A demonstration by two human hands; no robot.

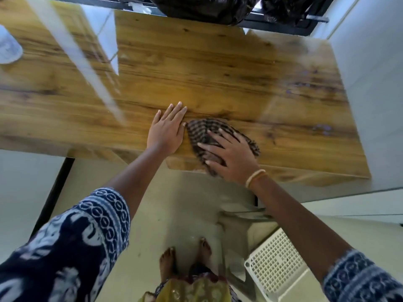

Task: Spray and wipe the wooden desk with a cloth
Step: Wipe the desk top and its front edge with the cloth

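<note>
A wooden desk (196, 73) with a glossy grain top fills the upper half of the head view. A dark checked cloth (202, 131) lies crumpled near the desk's front edge. My right hand (231, 155) presses flat on the cloth with fingers spread, and part of the cloth hangs over the edge. My left hand (168, 129) rests flat on the bare wood just left of the cloth, fingers straight and together. A pale, blurred bottle-like object (8, 49) stands at the desk's far left edge; I cannot tell if it is the spray.
Black plastic bags (207, 7) sit on a dark frame beyond the desk's far edge. A white wall (370, 94) borders the desk on the right. Below the desk stands a white perforated plastic chair (277, 267) on the pale floor, beside my bare feet (185, 258).
</note>
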